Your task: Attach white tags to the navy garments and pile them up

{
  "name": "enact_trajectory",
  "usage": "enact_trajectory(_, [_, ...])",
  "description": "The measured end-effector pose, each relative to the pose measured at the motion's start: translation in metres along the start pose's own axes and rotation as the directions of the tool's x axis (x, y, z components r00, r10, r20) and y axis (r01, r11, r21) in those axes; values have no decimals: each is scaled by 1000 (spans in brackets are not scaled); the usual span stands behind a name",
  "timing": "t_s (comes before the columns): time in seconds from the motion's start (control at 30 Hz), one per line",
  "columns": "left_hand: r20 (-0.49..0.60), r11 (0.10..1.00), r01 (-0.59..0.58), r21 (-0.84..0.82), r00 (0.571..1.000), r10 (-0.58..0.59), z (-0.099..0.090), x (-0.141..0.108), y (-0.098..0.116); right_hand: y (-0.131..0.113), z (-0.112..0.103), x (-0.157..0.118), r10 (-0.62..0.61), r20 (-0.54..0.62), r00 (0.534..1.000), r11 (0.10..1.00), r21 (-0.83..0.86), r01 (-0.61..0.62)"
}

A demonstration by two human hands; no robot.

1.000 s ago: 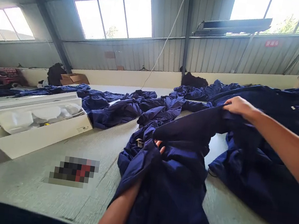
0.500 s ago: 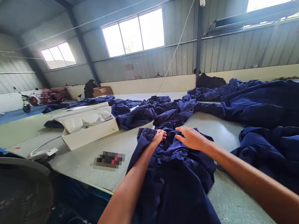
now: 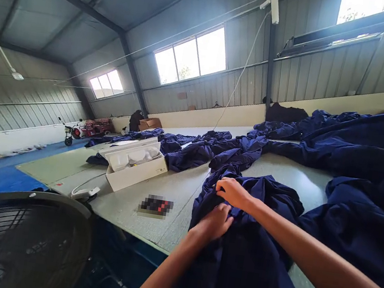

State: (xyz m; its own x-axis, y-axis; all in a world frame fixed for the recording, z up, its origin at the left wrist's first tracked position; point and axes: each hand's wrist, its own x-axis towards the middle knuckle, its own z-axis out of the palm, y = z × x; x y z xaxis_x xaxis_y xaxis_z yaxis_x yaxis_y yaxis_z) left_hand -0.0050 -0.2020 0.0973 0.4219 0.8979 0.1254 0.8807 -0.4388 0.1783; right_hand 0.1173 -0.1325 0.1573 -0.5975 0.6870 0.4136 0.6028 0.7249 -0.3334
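Observation:
A dark navy garment [image 3: 244, 253] lies bunched over the near edge of the table, its lower part hanging toward me. My left hand [image 3: 214, 220] is on its left side, fingers bent into the cloth and thumb out to the right. Just above and beyond it, my right hand [image 3: 233, 193] has curled fingers pinching the gathered fabric. Folds partly hide the fingertips of both hands. The kind of garment is hard to make out in the bunched cloth.
More navy garments [image 3: 365, 146] are heaped at the right and along the table [image 3: 173, 223]. An open white box [image 3: 137, 172], a power strip [image 3: 85, 193] and a blurred-out dark and red item [image 3: 155, 206] sit to the left. A large fan [image 3: 18, 243] stands at lower left.
My right hand has come down onto the cloth and closed. My left hand has moved nearer to me, now below the right. The view has shifted left.

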Motion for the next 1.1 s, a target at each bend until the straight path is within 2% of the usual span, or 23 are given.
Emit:
enact_trajectory(0.07, [-6, 994, -74, 84, 997, 75, -4, -27, -8, 4, -17, -4, -80, -191, 978, 990, 96, 100])
enact_trajectory(0.13, [30, 969, -107, 225, 994, 103, -8, -49, -20, 7, -33, -15, -151, -357, 922, 967, 140, 213])
enact_trajectory(0.2, [66, 938, -50, 342, 997, 29, -16, -64, -32, 12, -41, -31, -188, -413, 891, 959, 116, 257])
enact_trajectory(0.27, [18, 922, 66, 381, 997, -78, -28, -73, -36, 22, -42, -49, -189, -409, 893, 968, 75, 239])
enact_trajectory(0.33, [-25, 935, 125, 332, 992, -123, -43, -76, -30, 37, -36, -65, -148, -388, 910, 985, 21, 169])
enact_trajectory(0.43, [59, 980, 8, 199, 998, -20, -58, -75, -5, 69, -22, -86, 21, -383, 924, 993, -99, -64])
enact_trajectory(0.53, [158, 981, -125, 148, 982, 102, -55, -74, 17, 101, -1, -113, 254, -279, 926, 904, -271, -330])
enact_trajectory(0.6, [163, 972, -195, 135, 972, 172, -47, -76, 23, 115, 15, -131, 377, -157, 913, 824, -392, -408])
enact_trajectory(0.67, [66, 967, -232, 104, 972, 226, -38, -75, 25, 123, 29, -145, 438, -78, 896, 781, -460, -421])
enact_trajectory(0.73, [-151, 975, -203, 87, 965, 214, -33, -70, 26, 127, 35, -152, 453, -45, 890, 785, -453, -423])
enact_trajectory(0.8, [-392, 991, -95, 98, 911, 126, -29, -58, 28, 130, 31, -152, 448, -2, 894, 829, -374, -416])
enact_trajectory(0.83, [-466, 994, -35, 103, 881, 80, -26, -50, 29, 131, 26, -151, 443, 23, 896, 854, -316, -414])
enact_trajectory(0.87, [-490, 994, 6, 109, 871, 48, -20, -43, 29, 132, 20, -150, 441, 49, 896, 874, -253, -416])
enact_trajectory(0.9, [-458, 993, 21, 115, 888, 34, -13, -35, 28, 134, 13, -148, 447, 72, 892, 884, -190, -428])
enact_trajectory(0.93, [-377, 993, 10, 121, 925, 37, -4, -29, 25, 135, 7, -148, 471, 91, 877, 879, -134, -458])
enact_trajectory(1.0, [-150, 993, -30, 117, 988, 48, 17, -21, 14, 135, -2, -148, 561, 118, 819, 828, -69, -557])
enact_trajectory(1.03, [-62, 994, -23, 110, 998, 30, 27, -19, 6, 134, -4, -149, 615, 110, 780, 788, -72, -611])
enact_trajectory(1.1, [2, 994, 44, 99, 999, -44, 41, -20, -10, 130, -4, -153, 682, 13, 731, 724, -153, -673])
